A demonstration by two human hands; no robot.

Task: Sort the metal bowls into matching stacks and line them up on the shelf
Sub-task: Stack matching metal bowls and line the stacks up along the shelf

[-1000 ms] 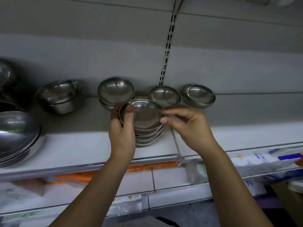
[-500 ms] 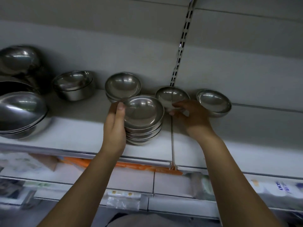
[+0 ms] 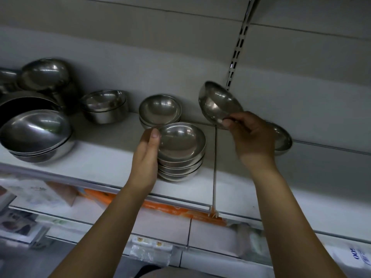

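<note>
Small round polished-steel bowls, shiny and shallow.

- Near stack (image 3: 181, 151): at least four, nested, centre of the white shelf (image 3: 100, 157). The left hand (image 3: 146, 157) curls around its left side, thumb on the top rim.
- Single bowl (image 3: 218, 105): one, tilted, held above the shelf, its rim pinched by the right hand (image 3: 251, 135).
- Far stack (image 3: 160, 110): two.
- Lone bowl (image 3: 281, 139): one, at right, partly hidden.
</note>
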